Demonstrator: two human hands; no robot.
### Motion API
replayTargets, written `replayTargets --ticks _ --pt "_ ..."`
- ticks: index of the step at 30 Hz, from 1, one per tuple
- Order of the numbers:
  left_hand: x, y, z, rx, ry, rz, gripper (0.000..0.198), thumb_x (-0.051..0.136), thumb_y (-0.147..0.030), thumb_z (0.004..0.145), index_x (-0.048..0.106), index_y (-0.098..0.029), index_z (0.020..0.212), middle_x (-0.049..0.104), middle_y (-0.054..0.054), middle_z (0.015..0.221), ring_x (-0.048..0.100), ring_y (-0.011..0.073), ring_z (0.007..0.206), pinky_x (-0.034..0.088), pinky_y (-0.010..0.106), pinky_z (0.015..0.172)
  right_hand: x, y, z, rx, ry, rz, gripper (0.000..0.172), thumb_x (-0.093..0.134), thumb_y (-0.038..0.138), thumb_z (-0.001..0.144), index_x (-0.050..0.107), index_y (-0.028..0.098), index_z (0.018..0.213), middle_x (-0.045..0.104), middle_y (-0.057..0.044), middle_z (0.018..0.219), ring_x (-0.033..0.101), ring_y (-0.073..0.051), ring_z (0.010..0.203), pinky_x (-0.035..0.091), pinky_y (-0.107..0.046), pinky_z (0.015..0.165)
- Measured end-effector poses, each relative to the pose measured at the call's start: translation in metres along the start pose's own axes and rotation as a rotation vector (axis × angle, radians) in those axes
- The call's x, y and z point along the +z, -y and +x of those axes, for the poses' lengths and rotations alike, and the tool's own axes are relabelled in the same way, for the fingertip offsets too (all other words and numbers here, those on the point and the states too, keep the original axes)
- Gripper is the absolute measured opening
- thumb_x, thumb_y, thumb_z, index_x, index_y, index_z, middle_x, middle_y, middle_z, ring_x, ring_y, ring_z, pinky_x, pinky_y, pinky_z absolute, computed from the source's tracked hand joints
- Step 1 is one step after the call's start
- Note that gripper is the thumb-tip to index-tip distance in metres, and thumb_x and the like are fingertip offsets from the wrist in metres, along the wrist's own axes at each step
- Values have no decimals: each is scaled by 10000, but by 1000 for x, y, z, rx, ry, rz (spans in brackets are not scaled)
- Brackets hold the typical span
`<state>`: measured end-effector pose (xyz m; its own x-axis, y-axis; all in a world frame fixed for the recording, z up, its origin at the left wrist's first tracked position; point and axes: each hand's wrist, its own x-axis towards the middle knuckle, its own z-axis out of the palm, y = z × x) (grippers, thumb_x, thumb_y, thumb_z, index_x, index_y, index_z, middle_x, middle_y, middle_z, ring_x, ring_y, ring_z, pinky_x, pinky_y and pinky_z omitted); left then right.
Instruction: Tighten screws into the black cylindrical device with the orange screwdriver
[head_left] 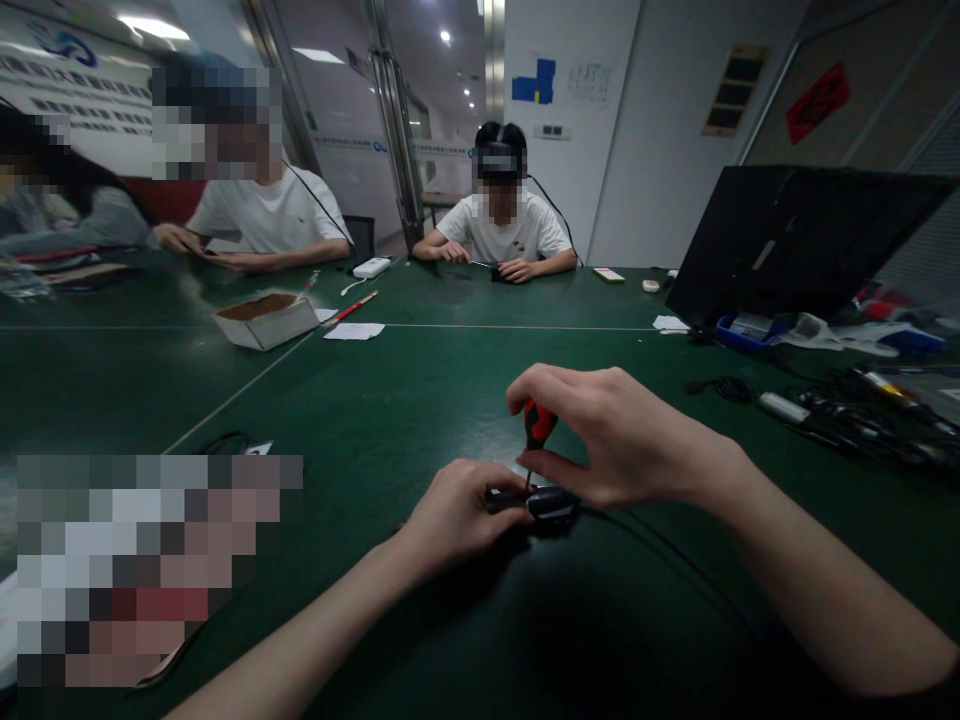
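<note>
Two bare hands meet over one small black plastic device [553, 502] that lies on the dark green tabletop [420, 400], low in the middle of the view. The left hand [457, 520] is closed on the device's left end, fingers curled over it and pressing it to the tabletop. The right hand [622, 440] pinches one short red-and-black-handled screwdriver [538, 424] between thumb and fingertips. The tool stands nearly upright, and its thin shaft comes down onto the top of the device.

Three other people sit at the far side. Two wear white T-shirts [274, 215], each with both hands on the tabletop, and a third in a grey sleeve [105, 215] is at the far left. Between them and the working hands lie one open white cardboard box [266, 318], one red pencil-like stick [352, 308] and one white paper slip [354, 331]. One black open laptop [787, 240] stands to the right, its back to the camera, above a tangle of cables too dim to count.
</note>
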<state>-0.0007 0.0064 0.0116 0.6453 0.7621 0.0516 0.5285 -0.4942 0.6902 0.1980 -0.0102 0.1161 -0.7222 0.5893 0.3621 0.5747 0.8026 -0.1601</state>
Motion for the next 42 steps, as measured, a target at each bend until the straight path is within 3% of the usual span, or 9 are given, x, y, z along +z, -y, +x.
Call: replayTargets --ticks 3,11,20,25,29,33,39,42 --pt "-1 -2 0 1 19 -8 181 662 -224 814 753 -183 965 742 53 916 663 218 822 475 263 702 -1 0 0 27 22 70 284 564 141 837 471 154 1105 592 -22 973 540 -106 745 412 -230 614" --pt "1 1 0 -8 10 -27 190 659 -227 811 754 -203 974 742 37 911 663 213 816 476 260 698 1 -1 -1 12 14 39 350 571 136 861 421 200 1171 593 -3 970 537 -102 722 394 -230 599" --pt "-1 -2 0 -21 13 -19 178 679 -213 809 760 -196 967 737 47 915 662 214 802 488 279 708 4 -5 1 2 -61 -108 284 641 359 876 470 180 1015 570 16 820 497 -101 628 340 -228 524" --pt "0 -1 0 -2 3 -9 160 691 -205 798 760 -184 941 740 47 878 663 218 802 475 269 688 1 -2 0 27 4 -29 275 608 229 847 476 158 1078 604 -22 939 557 -124 732 407 -243 599" --pt "1 1 0 0 3 -5 159 690 -222 798 755 -189 939 743 42 878 665 214 796 469 262 682 -1 0 -1 51 32 -4 317 583 172 843 451 167 1131 606 -1 890 555 -118 696 403 -240 589" --pt "2 2 0 1 0 -16 174 683 -229 801 754 -203 957 746 39 916 671 217 824 479 265 699 3 -3 -1 14 -24 -62 376 624 215 862 416 198 1176 597 18 883 530 -104 658 363 -224 552" --pt "3 4 0 3 -33 39 180 694 -234 792 764 -226 957 747 35 923 673 205 782 483 269 701 4 -6 0 -33 -47 -181 272 642 356 877 483 202 1035 582 31 826 495 -102 619 329 -235 540" --pt "3 4 0 6 -23 26 161 692 -239 797 766 -219 938 748 33 885 673 206 767 479 268 686 2 -4 0 -26 -40 -131 282 619 347 881 487 180 1066 599 -1 904 532 -118 679 349 -242 555"
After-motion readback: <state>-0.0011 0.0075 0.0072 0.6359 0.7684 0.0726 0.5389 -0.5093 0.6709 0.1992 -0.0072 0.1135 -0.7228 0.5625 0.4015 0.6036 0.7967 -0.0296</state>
